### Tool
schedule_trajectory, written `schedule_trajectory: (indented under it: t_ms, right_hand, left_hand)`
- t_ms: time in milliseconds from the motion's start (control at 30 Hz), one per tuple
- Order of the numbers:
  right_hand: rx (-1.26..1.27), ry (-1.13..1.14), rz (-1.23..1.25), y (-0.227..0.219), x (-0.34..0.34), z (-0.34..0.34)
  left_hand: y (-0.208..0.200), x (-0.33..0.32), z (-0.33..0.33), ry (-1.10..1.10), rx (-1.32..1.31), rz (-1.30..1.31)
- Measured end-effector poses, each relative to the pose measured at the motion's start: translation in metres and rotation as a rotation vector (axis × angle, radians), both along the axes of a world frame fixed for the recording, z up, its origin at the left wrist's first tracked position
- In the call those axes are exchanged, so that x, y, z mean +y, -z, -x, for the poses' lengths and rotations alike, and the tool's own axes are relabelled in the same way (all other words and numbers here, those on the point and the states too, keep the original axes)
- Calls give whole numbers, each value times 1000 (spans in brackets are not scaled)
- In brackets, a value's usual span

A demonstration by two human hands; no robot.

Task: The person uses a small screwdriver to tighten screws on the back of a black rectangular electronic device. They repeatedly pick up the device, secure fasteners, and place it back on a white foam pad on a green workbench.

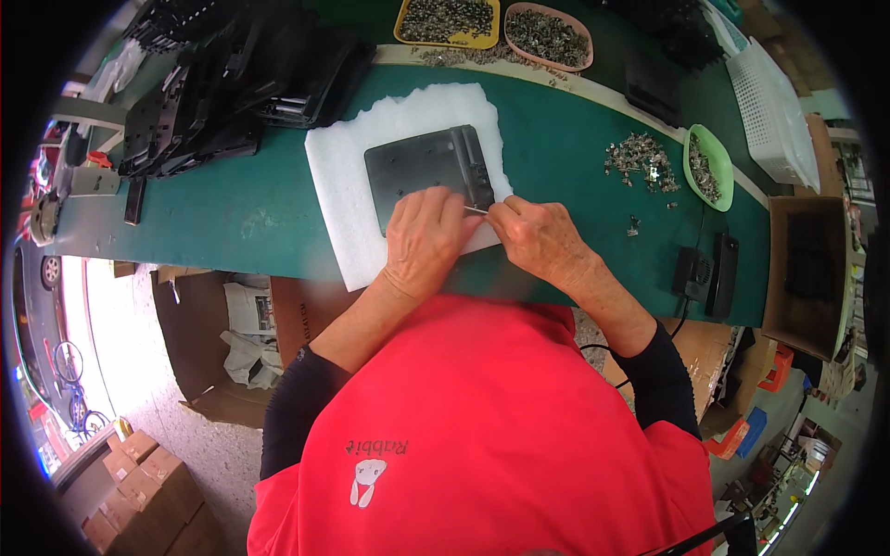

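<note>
A flat black plastic panel (417, 162) with a raised strip along its right side lies on a white foam sheet (338, 195). My left hand (425, 239) rests over the panel's near edge, its fingers curled and closed; what they grip is hidden. Just right of it, at the panel's near right corner, my right hand (540, 239) pinches a thin silver metal piece (475, 211). That piece spans the small gap between both hands; its ends are covered by fingers.
Black plastic parts (209, 102) are piled at the left of the green table (547, 139). Small metal parts fill a yellow tray (448, 42), a pink tray (547, 63) and a green bowl (726, 159); more lie loose (640, 159). A black adapter (691, 273) sits at right, beside a cardboard box (805, 320).
</note>
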State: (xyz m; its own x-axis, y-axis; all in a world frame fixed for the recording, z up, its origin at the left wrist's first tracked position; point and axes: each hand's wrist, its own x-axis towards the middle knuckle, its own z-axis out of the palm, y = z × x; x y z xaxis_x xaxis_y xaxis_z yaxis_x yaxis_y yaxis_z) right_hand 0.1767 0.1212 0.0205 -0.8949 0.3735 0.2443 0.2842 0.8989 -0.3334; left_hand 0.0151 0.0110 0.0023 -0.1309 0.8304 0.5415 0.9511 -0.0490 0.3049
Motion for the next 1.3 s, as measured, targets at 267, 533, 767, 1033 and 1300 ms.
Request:
schedule_trajectory:
  t_ms: [267,533,767,1033,1300]
  right_hand:
    - [760,201,1154,14,17,-8]
    - [459,353,500,11,5,-14]
    - [454,190,233,-18,7,11]
    - [422,133,166,-5,3,35]
    - [243,268,170,-15,36,68]
  left_hand:
    - [-11,-1,-4,-33,-94,26]
    - [-10,3,-3,-19,-61,59]
    - [-5,7,-3,-22,-55,32]
    - [-8,5,-1,-5,-63,56]
    - [-8,3,0,2,-40,106]
